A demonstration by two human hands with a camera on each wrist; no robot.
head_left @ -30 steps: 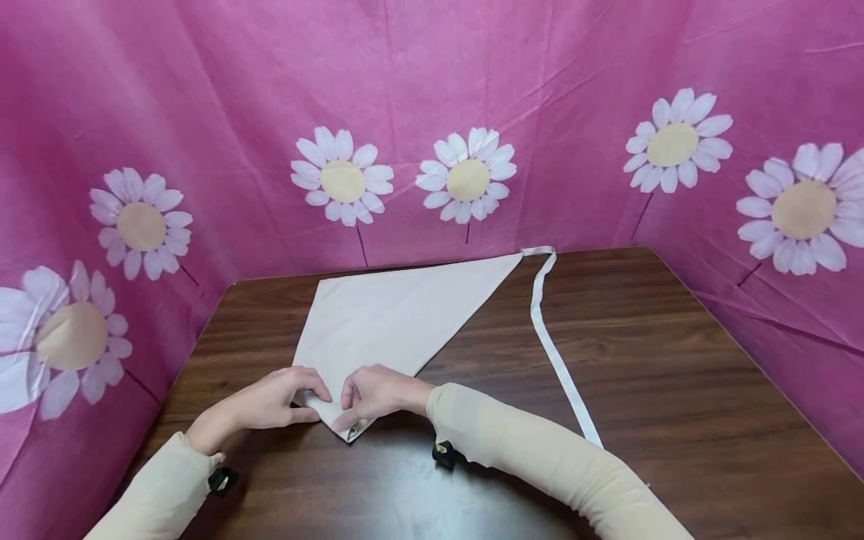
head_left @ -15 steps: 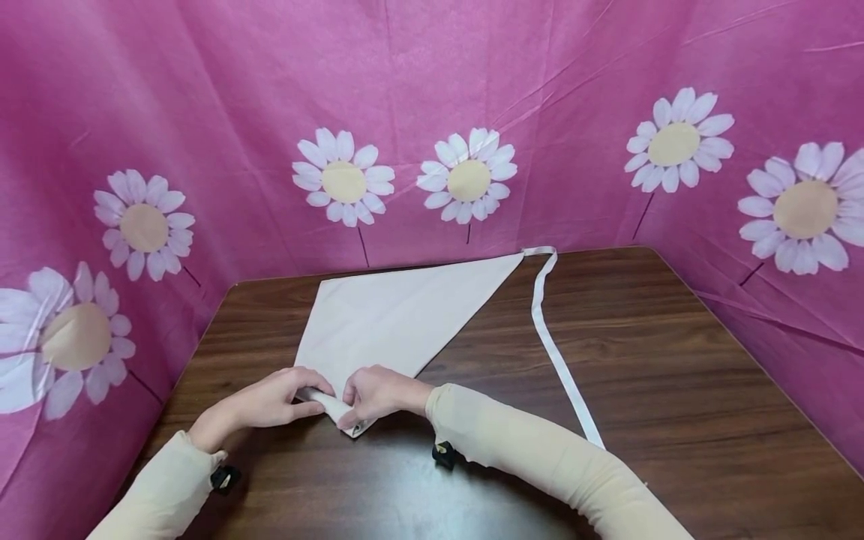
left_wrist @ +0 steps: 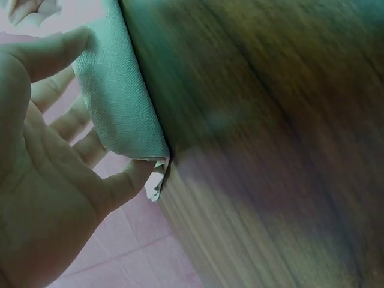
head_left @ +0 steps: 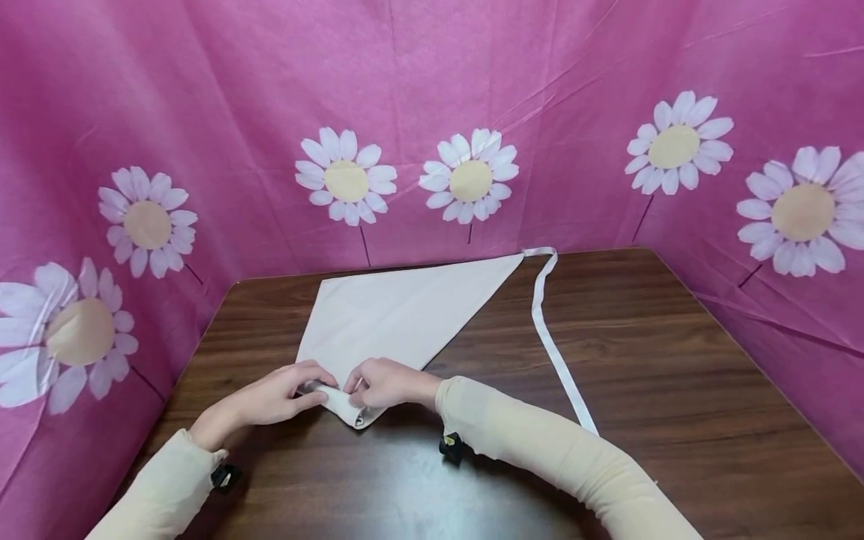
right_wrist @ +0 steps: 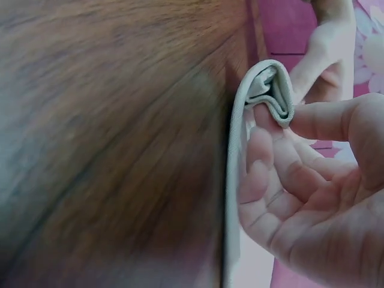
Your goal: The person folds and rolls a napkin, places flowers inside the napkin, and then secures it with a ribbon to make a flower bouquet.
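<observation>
A cream cloth, folded into a pointed shape, lies flat on the wooden table, its near end turned up into a thick roll. At the roll's left part, my left hand grips it, thumb on the near side and fingers behind. My right hand pinches the right part between thumb and fingertips. Seen end-on in the right wrist view, the roll shows layers curled inside it. The left wrist view shows the thumb pressed on the roll's woven face.
From the cloth's far right corner a white strap trails over the dark wooden table toward my right sleeve. A pink curtain printed with white daisies stands behind the table and along both sides.
The near end of the cloth has been rolled a little farther away from me, and its near tip now sits higher. Both hands have moved slightly forward with it.
</observation>
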